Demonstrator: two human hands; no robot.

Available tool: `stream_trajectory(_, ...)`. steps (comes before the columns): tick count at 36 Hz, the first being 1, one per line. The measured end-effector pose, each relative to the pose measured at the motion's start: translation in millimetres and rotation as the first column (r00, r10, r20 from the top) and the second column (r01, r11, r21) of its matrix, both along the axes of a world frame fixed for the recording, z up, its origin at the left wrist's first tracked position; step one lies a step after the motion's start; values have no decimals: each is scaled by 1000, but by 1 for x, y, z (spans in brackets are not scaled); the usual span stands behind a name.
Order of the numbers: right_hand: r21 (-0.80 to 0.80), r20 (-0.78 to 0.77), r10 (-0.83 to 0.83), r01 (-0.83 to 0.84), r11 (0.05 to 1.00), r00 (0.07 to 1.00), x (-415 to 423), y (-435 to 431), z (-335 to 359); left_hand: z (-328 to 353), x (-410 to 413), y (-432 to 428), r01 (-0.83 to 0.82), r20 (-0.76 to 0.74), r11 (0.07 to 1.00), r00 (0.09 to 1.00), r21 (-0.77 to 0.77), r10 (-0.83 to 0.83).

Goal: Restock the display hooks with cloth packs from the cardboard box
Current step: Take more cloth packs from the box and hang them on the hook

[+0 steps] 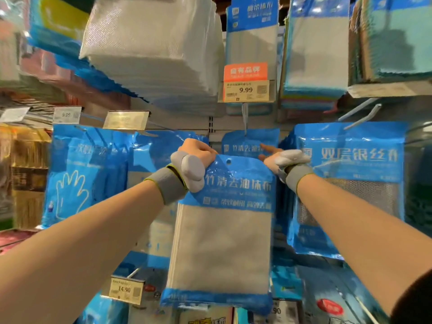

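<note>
— What are the hands doing?

— Both are on one cloth pack (222, 230), held up mid-frame. The left hand (194, 166) has its fingers curled tight round the header's upper left corner. The right hand (286, 160) pinches the upper right corner, though the header hides how its fingers lie behind. The pack hangs flat between them and is not on a hook yet.

— So the threading comes next?

— I'd say so. The hang hole (228, 161) sits at the top centre, between the two grips. A matching hung pack (250, 146) is just behind and slightly above it. I can't make out the hook tip itself. If it were me, I'd keep the header taut and level so the hole stays open. Then I'd lift a little and push straight back.

— Is there anything to snag on?

— Plenty. The price tag (245, 90) juts out above centre, with a thin strip dangling from it towards the hung pack. The mesh-cloth pack (350, 183) crowds the right wrist. The glove packs (77, 183) fill the left. Two bare hooks (364, 113) poke forward at upper right. A lower price tag (126, 289) sticks out beside the pack's bottom left corner.

— Where is there room, then?

— Only towards the person, I'd guess. The cardboard box isn't in view.
</note>
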State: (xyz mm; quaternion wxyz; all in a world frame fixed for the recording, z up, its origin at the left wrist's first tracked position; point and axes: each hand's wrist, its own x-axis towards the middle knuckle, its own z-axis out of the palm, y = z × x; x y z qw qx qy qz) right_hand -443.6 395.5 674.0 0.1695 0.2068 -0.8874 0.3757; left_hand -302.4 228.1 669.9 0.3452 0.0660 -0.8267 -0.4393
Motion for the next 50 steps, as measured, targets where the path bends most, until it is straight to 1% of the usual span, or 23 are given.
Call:
stream_trajectory(3,-131,-19,-53,51,990,998,1,2,-3,-1,0,-1,-1,-11,1000,1000,-11,1)
stream_trajectory(5,-306,-71,-95,69,949,993,6,4,-4,-3,0,-1,-19,-29,1000,999,-17,19)
stream_trajectory(6,-427,-115,-109,50,903,987,11,5,-4,-4,0,0,-25,-38,1000,999,-19,24)
stream_trajectory(8,-635,-196,-108,-42,772,975,22,6,-5,-5,0,-1,-40,-56,999,998,-17,39)
stream_trajectory(9,-698,-212,-72,-100,709,975,29,9,-2,-4,1,1,-52,-71,998,996,-21,50)
stream_trajectory(10,-729,-211,12,-166,664,977,34,8,-1,-5,1,-2,-66,-80,998,995,-22,64)
stream_trajectory(11,-706,-209,102,-222,672,973,43,9,1,-4,2,-1,-76,-98,997,992,-23,74)
stream_trajectory(12,-629,-195,172,-258,733,966,50,10,2,-3,3,-2,-80,-116,996,990,-24,77)
stream_trajectory(13,-505,-174,214,-274,819,961,57,12,4,-2,4,0,-80,-128,996,989,-26,76)
stream_trajectory(14,-368,-152,223,-264,891,963,59,11,2,-1,5,-1,-78,-136,997,988,-27,73)
stream_trajectory(15,-257,-127,207,-234,938,970,64,12,2,1,6,2,-65,-150,998,987,-24,61)
stream_trajectory(17,-136,-93,207,-218,966,974,68,13,0,6,6,7,-34,-178,999,983,-1,33)
stream_trajectory(19,-172,-98,213,-228,958,972,70,11,2,11,6,10,-19,-205,1000,979,9,20)
stream_trajectory(23,-371,-89,202,-221,902,975,72,8,12,17,7,14,16,-240,999,971,43,-5)
stream_trajectory(26,-409,-131,216,-251,877,968,70,5,20,22,4,11,19,-257,996,966,90,5)
stream_trajectory(29,-412,-188,199,-262,873,962,72,8,29,25,2,6,-34,-255,986,964,161,75)
stream_trajectory(31,-458,-208,191,-268,848,959,73,10,36,22,2,4,-58,-260,979,960,197,109)
stream_trajectory(33,-530,-217,178,-269,804,960,71,9,44,19,0,2,-7,-287,978,955,209,68)
stream_trajectory(35,-561,-223,174,-272,782,959,69,7,50,16,0,4,103,-318,968,948,228,-26)
stream_trajectory(39,-575,-208,167,-259,776,964,68,6,60,17,-2,7,152,-381,967,922,202,-66)
stream_trajectory(44,-536,-219,93,-199,820,971,66,4,67,18,-3,7,187,-440,968,893,165,-97)
stream_trajectory(46,-526,-212,77,-180,832,974,64,3,70,16,-2,7,212,-470,969,873,127,-129)
stream_trajectory(50,-554,-177,84,-170,815,981,63,0,74,12,-1,1,265,-480,964,851,38,-215)
